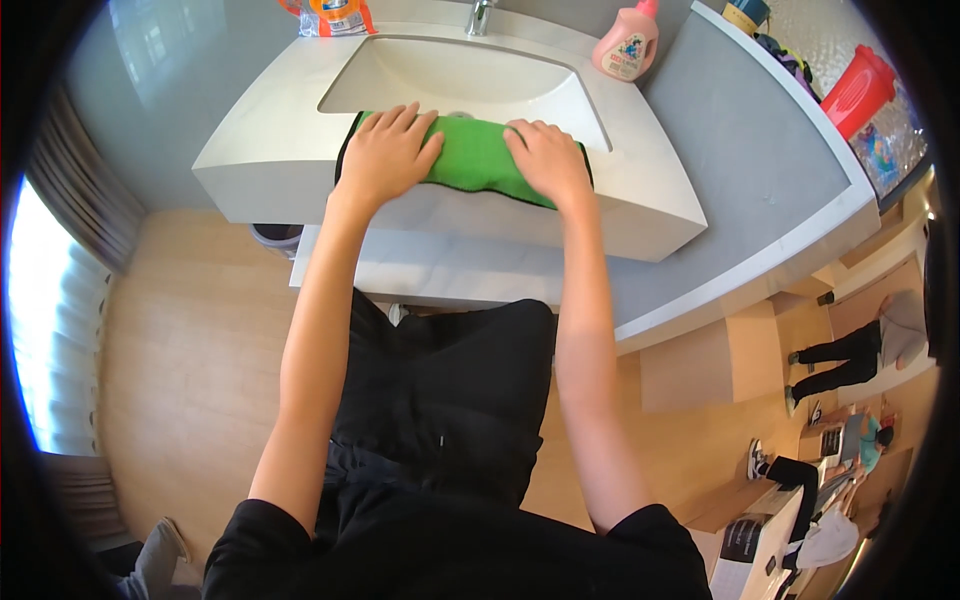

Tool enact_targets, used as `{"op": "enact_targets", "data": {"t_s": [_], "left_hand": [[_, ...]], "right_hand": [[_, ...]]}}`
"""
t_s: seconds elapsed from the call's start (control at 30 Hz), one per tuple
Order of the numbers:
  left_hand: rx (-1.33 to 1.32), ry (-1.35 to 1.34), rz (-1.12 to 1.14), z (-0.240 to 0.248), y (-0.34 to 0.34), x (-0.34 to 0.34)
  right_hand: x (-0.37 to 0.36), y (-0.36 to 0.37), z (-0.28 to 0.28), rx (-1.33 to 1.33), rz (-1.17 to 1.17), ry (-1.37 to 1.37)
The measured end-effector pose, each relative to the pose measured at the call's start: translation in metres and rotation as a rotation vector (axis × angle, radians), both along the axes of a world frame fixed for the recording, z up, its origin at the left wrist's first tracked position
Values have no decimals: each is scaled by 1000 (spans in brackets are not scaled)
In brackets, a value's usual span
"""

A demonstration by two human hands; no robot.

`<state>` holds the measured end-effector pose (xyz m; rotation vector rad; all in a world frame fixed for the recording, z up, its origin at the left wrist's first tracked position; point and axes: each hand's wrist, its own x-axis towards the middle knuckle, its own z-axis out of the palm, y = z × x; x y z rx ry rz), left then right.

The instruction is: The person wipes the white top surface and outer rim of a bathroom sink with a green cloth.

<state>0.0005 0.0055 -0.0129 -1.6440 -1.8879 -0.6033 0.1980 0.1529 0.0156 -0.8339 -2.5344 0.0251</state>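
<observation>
A green cloth (pixel 475 160) with a dark edging drapes over the front rim of the white washbasin (pixel 420 75), hanging partly down the counter's front face. My left hand (pixel 388 155) lies on the cloth's left part, its fingers stretched forward and spread. On the right part of the cloth rests my right hand (pixel 548 160), palm down, with its fingers extended over the basin's edge. Both hands press on the cloth from above; neither is seen wrapped round it. The tap (pixel 480 17) stands behind the basin, cut off at the top of the view.
On the counter (pixel 260 130) stand an orange-and-white bag (pixel 335 17) at the back left and a pink bottle (pixel 627 42) at the back right. A grey partition (pixel 760 160) runs along the right, with a red container (pixel 860 90) beyond it. Other people appear at far right and lower left.
</observation>
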Motion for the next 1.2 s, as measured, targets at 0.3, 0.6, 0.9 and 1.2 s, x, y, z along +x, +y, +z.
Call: {"op": "enact_targets", "data": {"t_s": [0.3,0.6,0.9,1.2], "left_hand": [[62,-90,-12,-3,-63,49],[77,-143,-70,3,-76,47],[29,-72,18,0,-15,8],[-472,-275,92,31,39,-23]], "right_hand": [[27,-50,-28,198,44,224],[40,-78,-26,134,39,229],[4,-30,-20,101,-21,107],[-22,20,1,-131,-43,-104]]}}
